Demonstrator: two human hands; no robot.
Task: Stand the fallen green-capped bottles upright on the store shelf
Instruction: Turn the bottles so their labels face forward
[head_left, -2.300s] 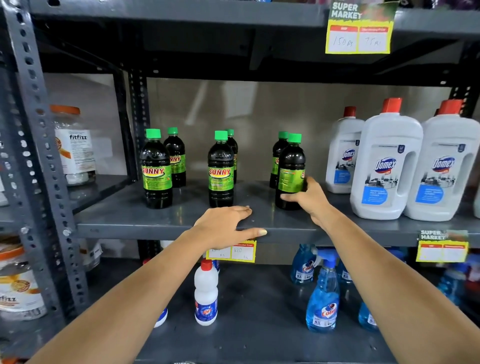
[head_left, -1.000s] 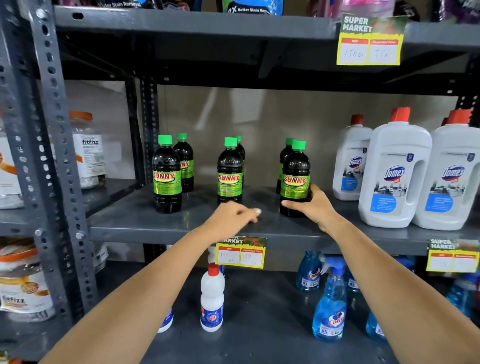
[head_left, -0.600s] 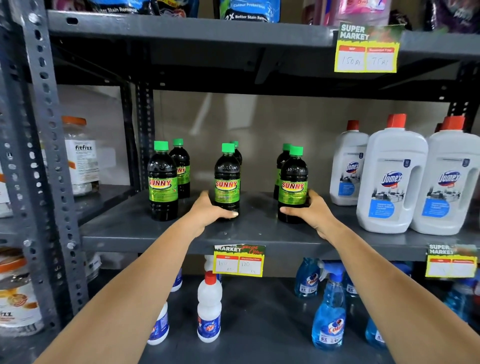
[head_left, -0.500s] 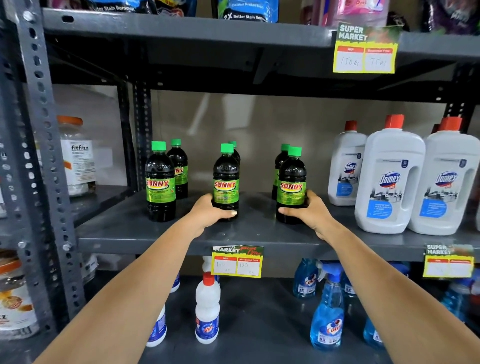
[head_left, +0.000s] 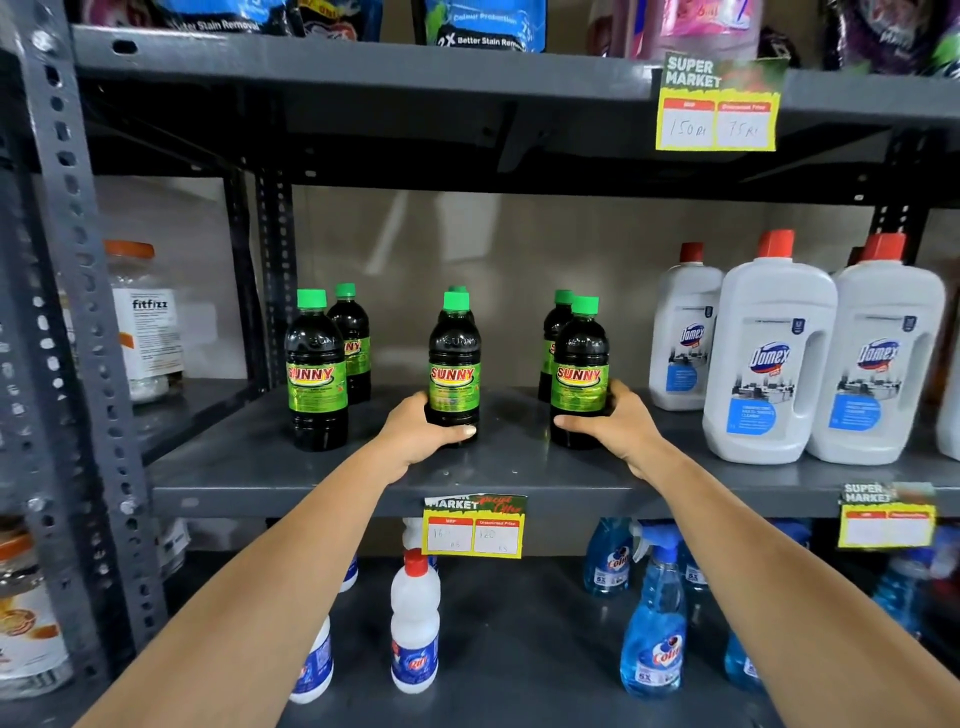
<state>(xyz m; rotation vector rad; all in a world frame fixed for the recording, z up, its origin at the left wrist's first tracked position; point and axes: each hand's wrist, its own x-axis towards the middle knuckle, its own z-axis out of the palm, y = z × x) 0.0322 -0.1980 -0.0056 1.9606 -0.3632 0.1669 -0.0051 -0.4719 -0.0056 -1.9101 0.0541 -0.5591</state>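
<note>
Gripping: both hands hold a dark green-capped bottle low down, each bottle upright on the grey middle shelf (head_left: 332, 467).
Far left: a clear fitfizz jar (head_left: 143, 332) with an orange lid stands on the neighbouring rack, behind the perforated grey upright (head_left: 78, 291).
Left pair: the left front bottle (head_left: 316, 371) stands upright near the shelf's left end with nobody touching it; a second green-capped bottle (head_left: 353, 343) stands just behind it, to its right and farther in.
Left hand: the left hand (head_left: 415, 434) is wrapped around the base of the middle front bottle (head_left: 455, 364), thumb across the near side, fingers hidden behind.
Middle pair: the held bottle stands upright with its SUNNY label facing near; only the green cap (head_left: 459, 289) of another bottle shows behind it.
Price tag: a yellow price tag (head_left: 472, 527) hangs from the shelf's near edge, below and between the two hands.
Right pair: the right front bottle (head_left: 580, 364) stands upright, label facing near; another green-capped bottle (head_left: 557, 338) stands just behind it on its left.
Right hand: the right hand (head_left: 615, 428) is closed around the lower right side of the right front bottle, thumb reaching across the near face.
Right end: three white Domex bottles (head_left: 769, 358) with red caps stand upright on the same shelf, apart from the green-capped group.
Lower shelf: white bottles with red caps (head_left: 414, 623) stand under the left arm, blue spray bottles (head_left: 655, 618) farther right.
Top shelf: detergent packs (head_left: 483, 23) sit along it, with a second yellow tag (head_left: 719, 106) on its edge.
</note>
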